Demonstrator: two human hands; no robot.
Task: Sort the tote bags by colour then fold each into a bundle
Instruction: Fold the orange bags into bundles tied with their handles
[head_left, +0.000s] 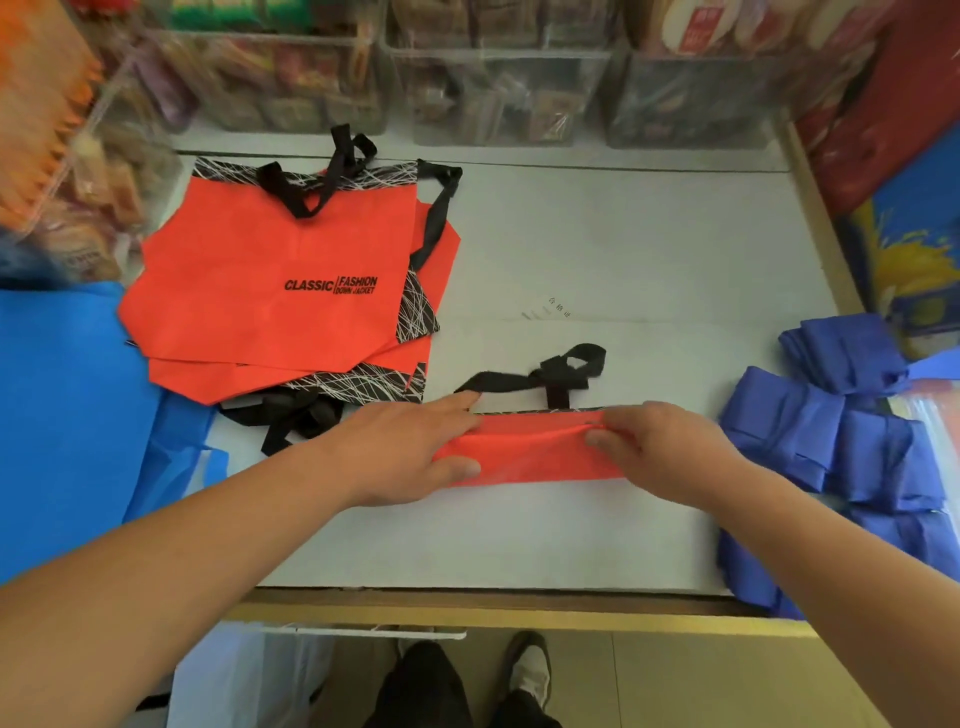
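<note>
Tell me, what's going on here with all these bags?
A person is folding a red tote bag into a narrow strip on the table. The left hand presses its left end flat; the right hand pinches its right end. A stack of unfolded red bags lies at the back left, and dark blue bundles sit on the right.

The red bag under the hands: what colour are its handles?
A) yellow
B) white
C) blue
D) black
D: the black handles stick out past the far edge of the red bag, which the left hand presses flat and the right hand pinches at its fold.
</note>
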